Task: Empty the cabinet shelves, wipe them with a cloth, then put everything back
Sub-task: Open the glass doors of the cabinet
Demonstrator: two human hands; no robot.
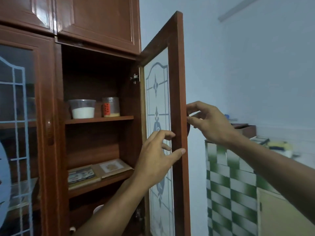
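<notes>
The brown cabinet's right glass door (178,99) stands swung open toward me. My right hand (209,121) pinches the dark handle (188,128) on the door's outer edge. My left hand (156,155) is at the door's inner side, thumb straight against the wooden frame and index fingertip touching it, holding nothing. On the upper shelf (119,118) stand a clear tub of white powder (83,109) and a clear jar with a red label (110,107). The lower shelf (105,183) holds a flat book (81,176) and a flat cardboard box (113,167).
The left glass door (18,116) is closed, and two closed upper cupboards sit above. To the right, a green-and-white checked cover (230,184) drapes a low unit, with a cluttered counter (276,145) behind it. A pale blue wall fills the right side.
</notes>
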